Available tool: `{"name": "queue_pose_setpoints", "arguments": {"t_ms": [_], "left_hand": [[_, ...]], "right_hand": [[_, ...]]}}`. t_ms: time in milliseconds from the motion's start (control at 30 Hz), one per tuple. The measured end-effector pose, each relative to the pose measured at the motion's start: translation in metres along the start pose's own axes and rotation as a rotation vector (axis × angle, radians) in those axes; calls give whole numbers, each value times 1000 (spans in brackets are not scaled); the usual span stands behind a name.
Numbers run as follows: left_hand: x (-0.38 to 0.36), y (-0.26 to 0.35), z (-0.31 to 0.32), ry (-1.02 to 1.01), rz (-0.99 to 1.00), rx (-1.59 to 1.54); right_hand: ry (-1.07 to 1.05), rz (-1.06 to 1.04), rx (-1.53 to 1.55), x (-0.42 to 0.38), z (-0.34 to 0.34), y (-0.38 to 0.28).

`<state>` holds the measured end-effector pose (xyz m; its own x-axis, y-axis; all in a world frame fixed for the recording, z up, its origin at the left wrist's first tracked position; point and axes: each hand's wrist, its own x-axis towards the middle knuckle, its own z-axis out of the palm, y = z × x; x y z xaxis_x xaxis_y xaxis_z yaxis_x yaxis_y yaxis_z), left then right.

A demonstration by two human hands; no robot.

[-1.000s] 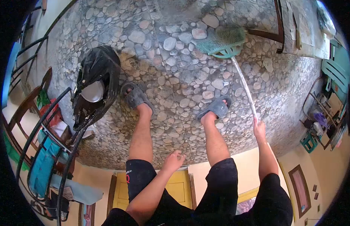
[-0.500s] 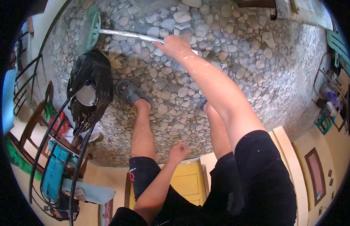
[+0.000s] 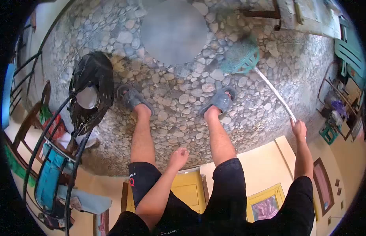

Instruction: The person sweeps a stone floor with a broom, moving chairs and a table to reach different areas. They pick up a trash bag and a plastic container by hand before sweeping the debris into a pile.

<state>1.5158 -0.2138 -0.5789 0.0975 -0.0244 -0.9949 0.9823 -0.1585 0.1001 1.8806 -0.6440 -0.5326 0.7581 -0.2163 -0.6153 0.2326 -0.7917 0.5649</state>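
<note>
My right hand (image 3: 299,129), out at the right, is wrapped round the pale handle (image 3: 275,92) of a broom. The broom's teal head (image 3: 243,59) rests on the pebble-patterned floor, in front of my right foot; its bristles are smeared. In front of my body, my left hand (image 3: 179,158) hangs with its fingers curled in and nothing seen in them. To the left stands a black plastic bag (image 3: 90,69) with a whitish round thing (image 3: 87,97) in its opening.
Dark slippers (image 3: 220,103) are on my feet. Black metal bars and a blue chair (image 3: 57,177) stand at the left. Green plastic furniture (image 3: 350,55) and clutter (image 3: 336,114) line the right side. A blurred grey disc hides part of the floor ahead.
The broom has swung from the far left, near the black bag, to the right. My right hand has moved right and back toward my body with it. My left hand has barely shifted.
</note>
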Motion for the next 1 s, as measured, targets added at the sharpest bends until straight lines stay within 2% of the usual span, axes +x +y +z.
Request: {"name": "queue_pose_setpoints", "arguments": {"t_ms": [100,133,167,200,233,300,333,367,400,433,500,567,633,700,733,767,800,833,867,900,933,967,1000], "left_hand": [[-1,0,-2,26,22,12],[-2,2,-2,20,25,27],[-5,8,-5,15,48,25],[-13,17,-9,3,3,28],[-12,31,-10,1,-18,24],[-5,23,-8,33,101,14],[-3,23,-7,65,124,33],[0,22,-8,54,119,55],[3,21,-7,47,107,82],[5,16,-4,52,107,62],[8,19,-3,81,102,64],[3,22,-1,56,59,86],[4,17,2,62,71,96],[8,10,16,51,103,75],[12,4,20,44,92,113],[13,1,21,41,80,153],[9,6,19,19,54,161],[9,5,19,23,67,151],[11,1,21,-1,19,145],[14,1,19,-23,-29,141],[12,7,15,-13,-16,131],[7,13,11,-26,-24,182],[3,19,6,-40,-33,235]], "right_hand": [[95,-141,183,-24,-23,10],[65,-129,139,-31,-24,6],[-31,-58,308,-38,-34,-11],[-73,-41,445,-32,-17,-22],[98,-136,577,-31,-27,-85],[-80,-59,864,-13,-68,-180],[-106,-137,1000,-4,-101,-227],[-35,-240,1042,9,-129,-268],[17,-228,1038,29,-148,-309],[-21,-250,1088,42,-176,-338],[43,-197,1116,86,-195,-391],[13,-168,1185,115,-201,-410],[-29,-124,1217,117,-178,-411],[-23,-165,1199,100,-137,-386],[-110,-110,1169,86,-109,-368],[-168,-278,1062,89,-49,-356],[-95,-137,1187,56,-20,-334],[-231,-17,1150,37,31,-316],[7,-319,1138,0,50,-284],[-85,-118,1122,-46,21,-256],[-159,13,1134,-74,33,-239],[-252,68,1160,-90,66,-227],[-246,59,1098,-109,56,-215]]}}
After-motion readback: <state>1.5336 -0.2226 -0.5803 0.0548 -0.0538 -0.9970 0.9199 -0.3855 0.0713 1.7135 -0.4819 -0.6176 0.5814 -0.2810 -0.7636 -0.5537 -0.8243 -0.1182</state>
